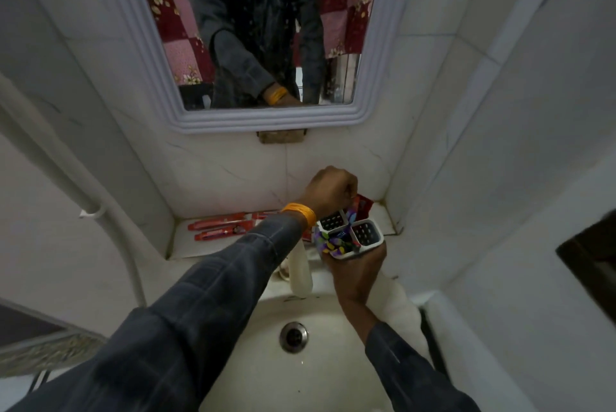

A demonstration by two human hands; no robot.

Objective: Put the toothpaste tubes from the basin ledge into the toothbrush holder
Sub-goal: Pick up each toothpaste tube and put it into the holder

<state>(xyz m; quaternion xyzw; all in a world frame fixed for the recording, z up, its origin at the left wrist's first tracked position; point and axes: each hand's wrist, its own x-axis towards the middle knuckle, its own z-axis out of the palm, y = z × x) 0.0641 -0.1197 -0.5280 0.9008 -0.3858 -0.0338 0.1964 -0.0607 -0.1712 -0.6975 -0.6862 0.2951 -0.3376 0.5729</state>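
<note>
My right hand (358,270) grips a white four-compartment toothbrush holder (366,233) from below, holding it over the basin's back edge. My left hand (330,190), with an orange band at the wrist, is closed above the holder's far side on a red toothpaste tube (363,205) that pokes down behind the holder. A colourful item fills the holder's near-left compartment. Three more red toothpaste tubes (220,226) lie flat on the basin ledge (183,245) to the left, partly hidden by my left forearm.
A white basin (333,345) with a metal drain (294,336) lies below, and a white tap (300,273) stands at its back edge. A framed mirror (266,28) hangs on the wall ahead. Tiled walls close in on both sides, with a white pipe (83,198) at the left.
</note>
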